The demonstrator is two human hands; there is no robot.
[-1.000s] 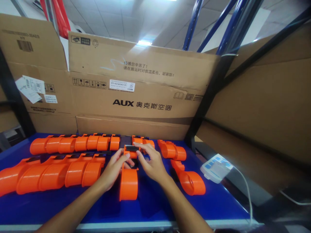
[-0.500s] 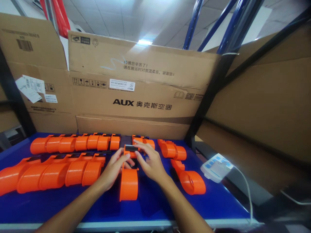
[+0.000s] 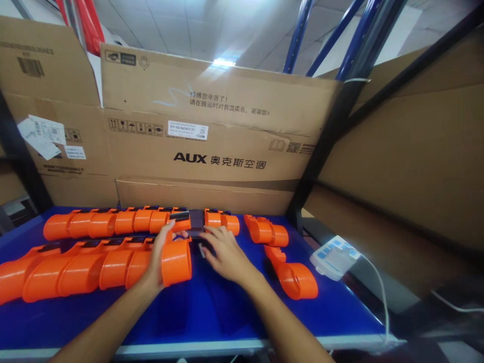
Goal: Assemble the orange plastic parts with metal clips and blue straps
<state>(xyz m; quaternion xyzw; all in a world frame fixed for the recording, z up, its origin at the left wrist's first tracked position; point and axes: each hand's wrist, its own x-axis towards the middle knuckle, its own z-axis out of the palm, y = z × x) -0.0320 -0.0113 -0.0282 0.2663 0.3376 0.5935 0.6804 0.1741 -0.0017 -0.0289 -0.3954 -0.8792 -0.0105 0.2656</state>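
In the head view, my left hand (image 3: 159,252) is closed around an orange plastic part (image 3: 177,262) with a wide ring-like body. A black strip (image 3: 179,216) lies on its upper end. My right hand (image 3: 229,256) is apart from that part, its fingers bent in front of a dark rectangular tray (image 3: 196,221). A small grey piece (image 3: 202,250) shows at the right thumb and seems pinched there. What exactly it is I cannot make out.
Two rows of similar orange parts (image 3: 81,272) line the left of the blue table (image 3: 227,322). More orange parts (image 3: 298,280) lie at the right, near a white device (image 3: 335,259) with a cable. A cardboard wall (image 3: 151,166) and a dark post (image 3: 321,151) bound the table.
The orange part has moved left in my left hand and swung slightly upward. My right hand has let go of its top and dropped down beside the dark tray.
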